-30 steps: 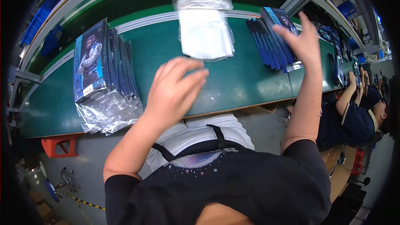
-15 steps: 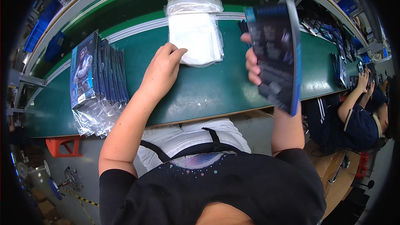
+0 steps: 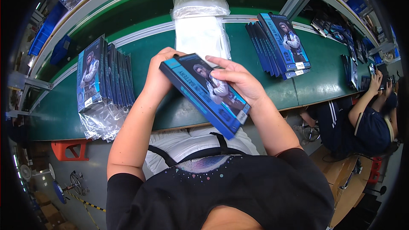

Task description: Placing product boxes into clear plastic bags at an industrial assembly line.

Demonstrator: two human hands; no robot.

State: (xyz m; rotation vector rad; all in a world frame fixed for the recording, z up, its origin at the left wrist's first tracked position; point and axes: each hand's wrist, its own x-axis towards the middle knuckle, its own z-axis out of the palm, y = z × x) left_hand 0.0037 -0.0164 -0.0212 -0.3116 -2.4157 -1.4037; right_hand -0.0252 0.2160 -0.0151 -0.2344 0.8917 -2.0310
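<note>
A dark blue printed box (image 3: 208, 91) tilts in front of me, its picture face up. My right hand (image 3: 240, 79) grips it along its right side, thumb on the face. At the box's upper left end my left hand (image 3: 161, 69) is curled, its fingertips hidden by the box; what they pinch cannot be seen. Just beyond lies a stack of clear plastic bags (image 3: 198, 32). To the left, a row of bagged boxes (image 3: 90, 74) leans upright, loose clear film (image 3: 104, 119) at the near end. Unbagged boxes (image 3: 283, 42) lean in a row on the right.
The green worktable (image 3: 183, 106) runs across, with a metal rail behind it. More boxes (image 3: 349, 70) lie farther right, where another person (image 3: 368, 119) sits working. A red stool (image 3: 70, 150) stands below the table at left, an open carton (image 3: 351, 183) at lower right.
My right hand has brought the box from the right to the middle, and its picture face now shows. My left hand stays near the bags. The row of boxes on the right is uncovered.
</note>
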